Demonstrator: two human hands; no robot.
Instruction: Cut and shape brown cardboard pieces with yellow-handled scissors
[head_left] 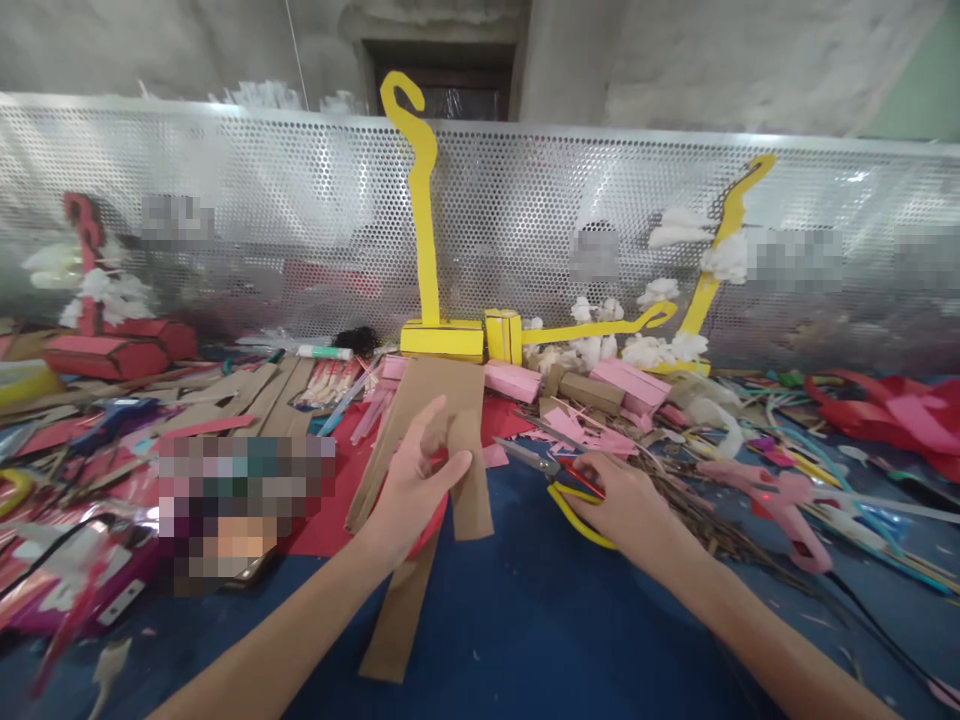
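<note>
The right hand grips the scissors by the handles, so the blades point away. The left hand lays its thumb across a cardboard strip over the bench; I can't tell if its fingers pinch.

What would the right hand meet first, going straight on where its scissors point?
The scissors in the right hand would likely meet the cardboard strip by the left hand first, though depth is unclear.

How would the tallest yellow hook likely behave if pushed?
The tallest yellow hook would probably tip, since its long stem rises from a low base. It's probably light, looking like card. Its slender, curving neck might bend.
</note>
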